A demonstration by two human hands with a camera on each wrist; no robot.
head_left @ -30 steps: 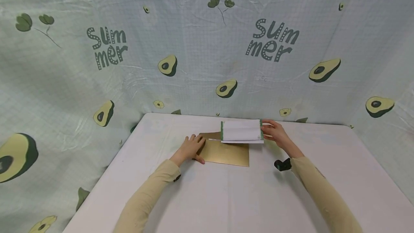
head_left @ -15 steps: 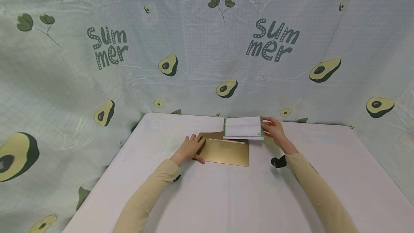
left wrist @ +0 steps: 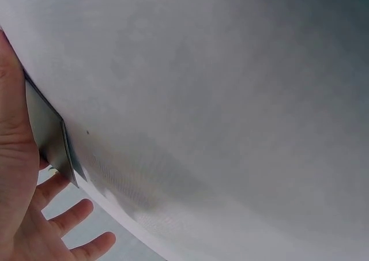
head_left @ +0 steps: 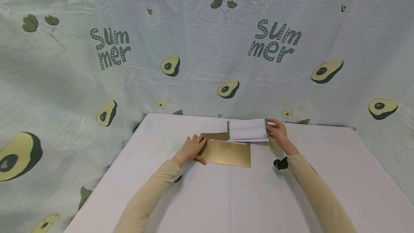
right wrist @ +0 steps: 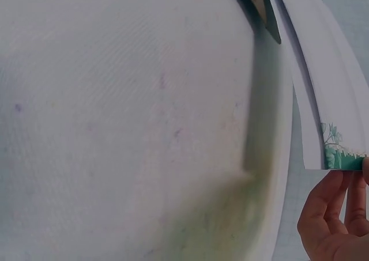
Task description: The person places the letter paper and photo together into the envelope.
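Observation:
A gold envelope (head_left: 226,153) lies on the table with its flap (head_left: 213,135) folded back on the far side. A thin white strip (head_left: 220,140) shows along its mouth. My left hand (head_left: 191,149) rests on the envelope's left end, thumb near the front corner and the other fingers spread toward the flap. In the left wrist view those fingers (left wrist: 75,215) are mostly straight. With its fingertips, my right hand (head_left: 277,132) pinches the right end of a folded white sheet of paper (head_left: 247,129) with green leafy borders. The sheet hangs tilted above the envelope's far right part.
The table (head_left: 226,197) has a white cover. Behind and to the left hangs a pale curtain (head_left: 194,39) printed with avocados and lettering, close to the table's far edge. A dark wrist device (head_left: 280,163) sits by the right sleeve.
The right hand has shifted the folded paper to the right and slightly up, uncovering more of the envelope and the white strip at its mouth. The left hand has stayed in place.

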